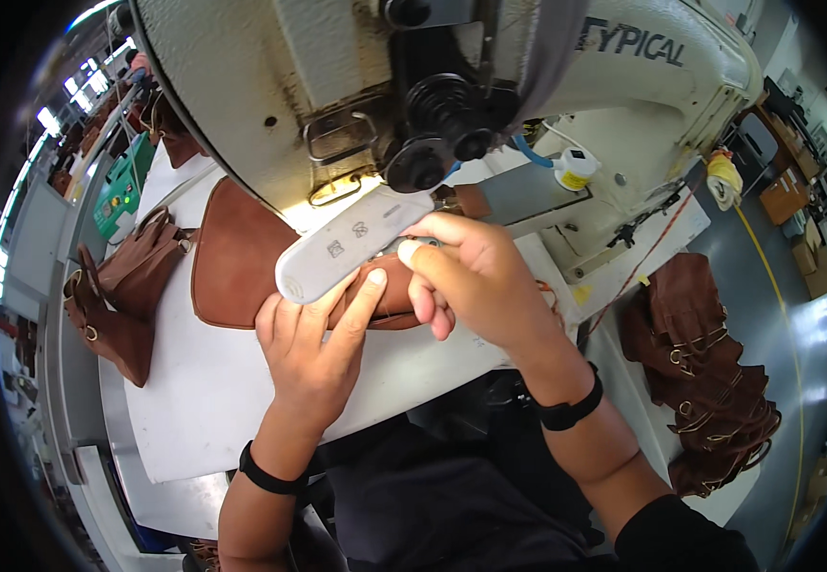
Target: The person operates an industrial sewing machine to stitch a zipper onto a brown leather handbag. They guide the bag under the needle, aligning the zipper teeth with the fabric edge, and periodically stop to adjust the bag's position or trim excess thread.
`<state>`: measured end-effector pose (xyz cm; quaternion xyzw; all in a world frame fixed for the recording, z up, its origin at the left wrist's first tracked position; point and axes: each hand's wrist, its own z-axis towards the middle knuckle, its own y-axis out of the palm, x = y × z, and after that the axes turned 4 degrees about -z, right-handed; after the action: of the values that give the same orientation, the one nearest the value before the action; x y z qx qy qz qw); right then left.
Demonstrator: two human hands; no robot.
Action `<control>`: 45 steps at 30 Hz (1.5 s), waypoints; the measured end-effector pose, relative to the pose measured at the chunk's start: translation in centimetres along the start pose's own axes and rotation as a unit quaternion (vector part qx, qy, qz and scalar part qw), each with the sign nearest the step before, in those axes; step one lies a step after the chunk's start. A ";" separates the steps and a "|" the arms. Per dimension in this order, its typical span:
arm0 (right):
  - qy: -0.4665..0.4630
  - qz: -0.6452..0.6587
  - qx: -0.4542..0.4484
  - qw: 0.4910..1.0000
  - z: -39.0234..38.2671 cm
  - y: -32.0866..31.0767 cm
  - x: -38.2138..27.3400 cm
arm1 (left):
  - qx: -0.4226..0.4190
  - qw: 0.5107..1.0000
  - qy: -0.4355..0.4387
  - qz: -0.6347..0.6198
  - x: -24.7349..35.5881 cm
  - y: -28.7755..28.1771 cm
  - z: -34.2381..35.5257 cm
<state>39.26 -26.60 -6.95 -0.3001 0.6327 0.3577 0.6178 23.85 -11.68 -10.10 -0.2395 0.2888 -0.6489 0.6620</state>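
Observation:
A brown leather bag piece lies on the white work table under the head of a sewing machine. My left hand rests on the leather's near edge, its fingers stretched out and the thumb beside the right hand. My right hand is closed at the machine's working spot, thumb and forefinger pinched together. What they hold, if anything, is too small to make out. Above the leather, a long pale grey piece with rounded ends hides the needle area and some fingertips.
Brown leather bags stand at the table's left. More brown bags with metal rings lie piled on the right. A small white bottle stands by the machine arm. A green box sits at the far left.

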 end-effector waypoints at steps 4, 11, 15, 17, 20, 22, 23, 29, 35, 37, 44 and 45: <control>-0.007 0.006 0.003 1.000 0.8 0.2 -0.6 | 0.006 1.000 -0.001 -0.001 -0.4 0.0 -0.2; -0.028 0.038 0.057 0.997 1.3 0.6 -0.1 | -0.005 1.000 0.001 -0.006 -0.5 -0.2 0.0; -0.052 0.040 0.075 0.995 0.9 0.9 -0.5 | -0.001 0.999 0.036 -0.032 -1.6 -0.1 0.2; -0.074 0.058 0.056 0.994 1.3 0.6 -1.1 | 0.008 0.999 0.042 -0.032 -2.0 0.2 0.0; -0.098 -0.047 0.093 0.990 1.0 1.0 -1.1 | 0.008 0.999 0.036 -0.025 -1.8 0.2 -0.2; -0.207 -0.191 0.141 0.949 0.6 0.6 0.6 | 0.010 0.999 0.031 -0.024 -1.5 0.0 0.3; -0.288 -0.272 0.153 0.905 0.8 0.2 1.8 | 0.010 0.999 0.027 -0.022 -1.3 0.0 0.3; -0.437 -0.474 0.159 0.748 0.6 -0.6 3.6 | 0.021 1.000 0.014 -0.008 -1.0 0.2 0.3; -0.432 -0.454 0.173 0.760 0.5 -0.4 3.4 | 0.016 1.000 0.005 -0.015 -0.7 0.1 0.3; -0.446 -0.450 0.145 0.760 0.3 -0.9 3.6 | 0.014 1.000 0.000 -0.018 -0.7 0.1 0.1; -0.446 -0.450 0.150 0.759 0.4 -0.5 3.8 | 0.023 0.999 0.008 -0.023 -1.1 0.6 -0.4; -0.440 -0.458 0.148 0.758 0.4 -0.6 3.8 | 0.023 0.999 0.010 -0.031 -1.2 0.7 -0.4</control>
<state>39.81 -26.39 -10.75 -0.2687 0.1239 0.0267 0.9549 24.10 -10.42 -10.76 -0.2268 0.2729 -0.6775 0.6443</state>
